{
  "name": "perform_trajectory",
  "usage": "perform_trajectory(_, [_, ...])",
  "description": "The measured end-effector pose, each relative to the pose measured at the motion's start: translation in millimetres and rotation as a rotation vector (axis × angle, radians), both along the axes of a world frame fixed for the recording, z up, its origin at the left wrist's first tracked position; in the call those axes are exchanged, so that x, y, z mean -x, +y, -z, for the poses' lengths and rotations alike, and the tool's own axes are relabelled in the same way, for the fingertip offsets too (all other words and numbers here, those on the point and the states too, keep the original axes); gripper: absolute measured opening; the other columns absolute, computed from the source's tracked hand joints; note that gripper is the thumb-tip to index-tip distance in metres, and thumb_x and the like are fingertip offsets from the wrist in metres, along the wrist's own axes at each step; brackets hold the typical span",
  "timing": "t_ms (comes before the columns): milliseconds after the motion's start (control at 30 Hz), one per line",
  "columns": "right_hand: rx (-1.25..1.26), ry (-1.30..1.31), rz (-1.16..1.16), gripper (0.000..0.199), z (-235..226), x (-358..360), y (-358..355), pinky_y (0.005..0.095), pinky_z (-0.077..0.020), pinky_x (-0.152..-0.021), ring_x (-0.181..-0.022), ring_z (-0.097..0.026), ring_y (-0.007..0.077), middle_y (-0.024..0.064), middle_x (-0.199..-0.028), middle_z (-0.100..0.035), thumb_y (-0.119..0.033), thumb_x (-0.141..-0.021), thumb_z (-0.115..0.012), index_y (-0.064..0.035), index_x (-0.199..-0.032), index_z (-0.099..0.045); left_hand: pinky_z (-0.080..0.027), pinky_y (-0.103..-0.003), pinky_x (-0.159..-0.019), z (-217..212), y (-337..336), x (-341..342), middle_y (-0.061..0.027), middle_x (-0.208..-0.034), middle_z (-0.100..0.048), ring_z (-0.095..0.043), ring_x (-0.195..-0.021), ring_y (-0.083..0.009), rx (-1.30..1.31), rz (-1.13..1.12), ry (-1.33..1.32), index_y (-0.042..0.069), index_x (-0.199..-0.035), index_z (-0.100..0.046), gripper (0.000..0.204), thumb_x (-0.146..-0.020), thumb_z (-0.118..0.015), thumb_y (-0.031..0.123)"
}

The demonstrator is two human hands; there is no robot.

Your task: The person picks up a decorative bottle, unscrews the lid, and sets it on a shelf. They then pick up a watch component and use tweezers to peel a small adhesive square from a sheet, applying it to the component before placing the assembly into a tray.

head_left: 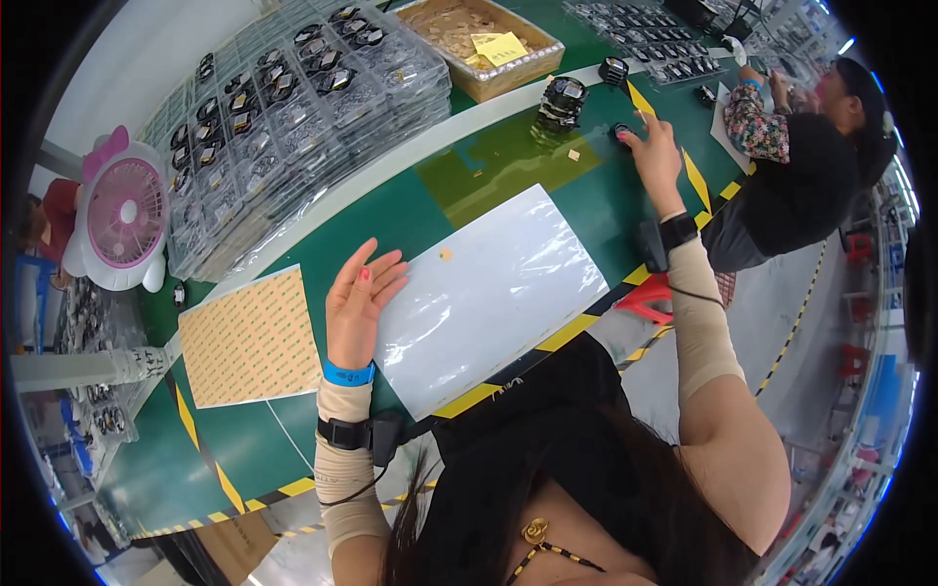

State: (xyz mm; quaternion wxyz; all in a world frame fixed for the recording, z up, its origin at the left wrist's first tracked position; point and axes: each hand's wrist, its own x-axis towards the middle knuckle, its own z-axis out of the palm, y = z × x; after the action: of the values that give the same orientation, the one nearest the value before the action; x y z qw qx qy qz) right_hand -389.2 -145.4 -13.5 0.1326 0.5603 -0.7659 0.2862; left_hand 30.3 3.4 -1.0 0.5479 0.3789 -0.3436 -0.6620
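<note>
Reaching toward the upper right of the frame, your right hand (653, 146) has its fingertips on a small black part (621, 131) lying on the green table (244, 449); whether the fingers pinch it or only press on it cannot be told at this size. Just left of it stands a short stack of black round parts (562, 103), with a tiny tan scrap (574, 154) beside it on the yellowish patch of the mat.

Your left hand (360, 298) sits at centre frame, fingers spread and loose, holding nothing; its edge rests at the left border of the clear plastic sheet (493, 288), which lies flat in front of you. Left of that hand lies the tan adhesive sheet (252, 337).

Further out: trays of black parts (283, 107) in the upper left, a pink desk fan (122, 210) at the far left, a cardboard box (489, 44) at top centre. A co-worker (811, 166) sits at the upper right.

Judgement: you look to be at the pick-up step, fetching one part toward the sheet. Next move calls for a secure pinch on that small piece and your left hand steadying the sheet.
</note>
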Motion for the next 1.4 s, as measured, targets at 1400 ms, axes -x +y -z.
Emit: perform_trajectory(1400, [-0.282, -0.058, -1.271, 0.020, -20.6, -188.1, 75.4, 0.0324, -0.0480, -0.057, -0.067, -0.060, 0.0247, 0.0062, -0.080, -0.057, -0.001, -0.072, -0.061, -0.0070, -0.092, -0.061, -0.046, -0.037, -0.083, -33.1, 57.2, -8.3, -0.0142, -0.109, -0.057, -0.057, -0.095, -0.0264, 0.348, 0.117, -1.347, 0.005, -0.107, -0.058, 0.027, -0.082, -0.059, 0.014])
